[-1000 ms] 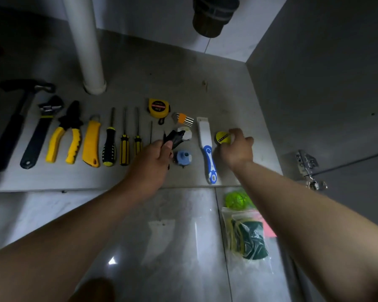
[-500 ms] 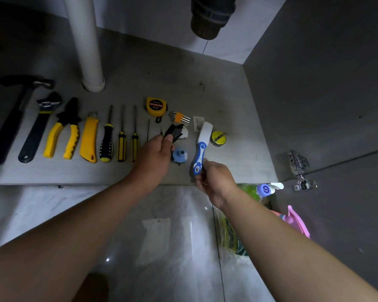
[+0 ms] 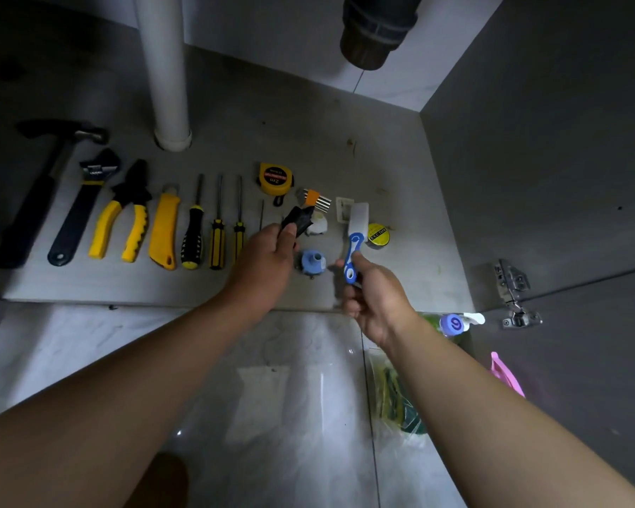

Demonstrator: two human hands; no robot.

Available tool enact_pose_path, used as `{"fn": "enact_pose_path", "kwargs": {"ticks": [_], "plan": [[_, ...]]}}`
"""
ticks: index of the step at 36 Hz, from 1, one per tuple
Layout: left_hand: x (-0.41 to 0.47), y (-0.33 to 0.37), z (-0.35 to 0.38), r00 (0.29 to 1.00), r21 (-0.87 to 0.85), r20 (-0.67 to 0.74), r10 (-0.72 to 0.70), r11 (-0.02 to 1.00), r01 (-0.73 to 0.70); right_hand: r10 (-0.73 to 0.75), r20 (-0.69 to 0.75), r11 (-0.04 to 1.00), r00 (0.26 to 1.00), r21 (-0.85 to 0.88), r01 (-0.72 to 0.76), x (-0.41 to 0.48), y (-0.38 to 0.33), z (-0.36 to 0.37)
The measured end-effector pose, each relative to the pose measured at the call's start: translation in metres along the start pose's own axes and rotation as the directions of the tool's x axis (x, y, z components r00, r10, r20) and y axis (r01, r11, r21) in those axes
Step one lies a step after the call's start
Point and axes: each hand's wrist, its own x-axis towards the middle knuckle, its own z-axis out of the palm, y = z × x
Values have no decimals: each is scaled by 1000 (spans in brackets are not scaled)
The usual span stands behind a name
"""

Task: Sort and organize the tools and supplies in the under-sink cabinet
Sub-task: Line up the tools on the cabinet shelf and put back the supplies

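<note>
Both busy: left hand [image 3: 268, 264] grips black tool [image 3: 298, 220], right hand [image 3: 376, 306] holds scraper [image 3: 357, 223] near tape roll [image 3: 378, 235].

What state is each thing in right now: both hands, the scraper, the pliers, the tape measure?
left hand: pinches a black tool
right hand: grips the scraper by its blue handle
scraper: held, white head pointing away from the person
pliers: lying flat, handles apart
tape measure: lying flat, tape retracted
</note>
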Motion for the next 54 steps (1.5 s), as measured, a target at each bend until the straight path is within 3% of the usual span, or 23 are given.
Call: {"fn": "enact_pose_path", "kwargs": {"ticks": [4, 8, 11, 18, 25, 31, 44, 46, 49, 54], "plan": [[-2, 0, -1, 1000, 4, 18, 0, 1000, 0, -190, -200, 932, 961, -343, 113, 6, -2, 5], [-4, 0, -2, 1000, 5, 24, 15, 1000, -15, -389, -282, 691, 877, -719, 74, 17, -2, 4], [-5, -1, -3, 1000, 17, 20, 20, 1000, -20, -400, -284, 530, 871, -847, -33, 19, -3, 5], [-8, -3, -4, 999, 52, 35, 30, 998, -32, -415, -262, 375, 871, -922, -99, 17, 6, 8], [-12, -5, -4, 999, 84, 35, 40, 996, -43, -517, -143, 277, 844, -961, 7, 12, 25, 8], [-12, -6, -3, 998, 104, 42, 44, 993, -48, -470, -185, 372, 863, -928, 3, 14, 29, 11], [-14, -7, -2, 996, 100, 83, 28, 994, -36, -489, -136, 335, 862, -941, 42, 26, 16, 4], [-14, -8, -3, 995, 74, 96, 4, 997, -12, -547, -160, 338, 822, -940, 42, 29, 8, -2], [-14, -8, -3, 995, 67, 97, -6, 998, -1, -659, -111, 242, 744, -968, 70, 36, -10, -15], [-15, -10, -3, 994, 78, 113, 5, 997, -14, -484, 41, 118, 874, -987, 112, 52, -29, -29]]}}
